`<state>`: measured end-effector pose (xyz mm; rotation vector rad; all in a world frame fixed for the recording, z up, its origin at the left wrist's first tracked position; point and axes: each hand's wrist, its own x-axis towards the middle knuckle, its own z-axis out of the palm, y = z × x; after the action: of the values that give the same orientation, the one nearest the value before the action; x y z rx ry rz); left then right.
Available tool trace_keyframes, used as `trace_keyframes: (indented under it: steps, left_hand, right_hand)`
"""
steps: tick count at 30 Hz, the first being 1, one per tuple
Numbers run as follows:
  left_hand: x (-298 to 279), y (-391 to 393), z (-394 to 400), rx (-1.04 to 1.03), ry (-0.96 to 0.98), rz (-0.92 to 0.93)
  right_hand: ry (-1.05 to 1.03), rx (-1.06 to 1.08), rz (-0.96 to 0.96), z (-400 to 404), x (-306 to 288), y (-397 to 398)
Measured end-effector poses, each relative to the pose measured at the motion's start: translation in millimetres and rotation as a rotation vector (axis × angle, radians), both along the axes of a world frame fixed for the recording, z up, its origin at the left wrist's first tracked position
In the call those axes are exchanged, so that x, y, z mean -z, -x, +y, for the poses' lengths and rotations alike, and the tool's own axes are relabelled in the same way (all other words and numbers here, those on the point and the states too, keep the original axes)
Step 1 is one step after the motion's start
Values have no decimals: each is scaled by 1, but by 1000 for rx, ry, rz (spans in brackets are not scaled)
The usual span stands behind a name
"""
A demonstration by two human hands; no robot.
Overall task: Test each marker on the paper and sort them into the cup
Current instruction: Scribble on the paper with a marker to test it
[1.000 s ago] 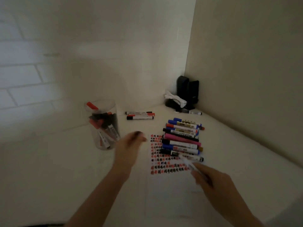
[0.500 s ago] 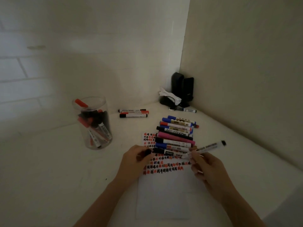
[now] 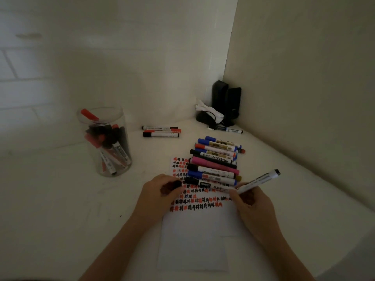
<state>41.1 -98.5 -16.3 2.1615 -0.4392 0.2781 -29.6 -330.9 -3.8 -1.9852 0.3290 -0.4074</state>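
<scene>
A clear cup (image 3: 104, 141) stood on the white bench (image 3: 60, 199) toward the left, well apart from both hands. It held a bundle of markers leaning at angles — mostly black and red caps, with one red-capped marker (image 3: 89, 115) poking above the rim.

The right hand (image 3: 252, 201) gripped a white marker (image 3: 257, 180) in curled fingers, its black end pointing up and to the right, its lower end down at the paper (image 3: 194, 236) near the last row of marks. Whether the tip actually touched the sheet could not be told. The left hand (image 3: 160, 192) rested on the paper's left part, fingers curled round a small black cap (image 3: 172, 186) — its grip was closed on that cap, the right hand's grip closed on the marker barrel.

The paper lay flat on the bench between the forearms; its upper part carried rows of red and black test marks (image 3: 194, 203), the lower part blank. Across its top edge sat a row of markers (image 3: 215, 161) lying side by side, with blue, red, black and pink among them, the nearest one just beside the right hand's fingers. Three more markers (image 3: 161, 131) lay together farther back, beyond the cup. In the corner stood dark objects (image 3: 226, 102), with one further marker (image 3: 229, 129) lying just in front of them.
</scene>
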Motion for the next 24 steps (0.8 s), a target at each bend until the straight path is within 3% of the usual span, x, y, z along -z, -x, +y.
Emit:
trace_keyframes:
  steps: [6, 24]
  left_hand:
    - [1, 1, -1, -4, -10, -2]
    - [1, 0, 0, -14, -29, 1]
  right_hand:
    - [155, 23, -37, 0, -1, 5]
    - [166, 16, -6, -3, 6, 2]
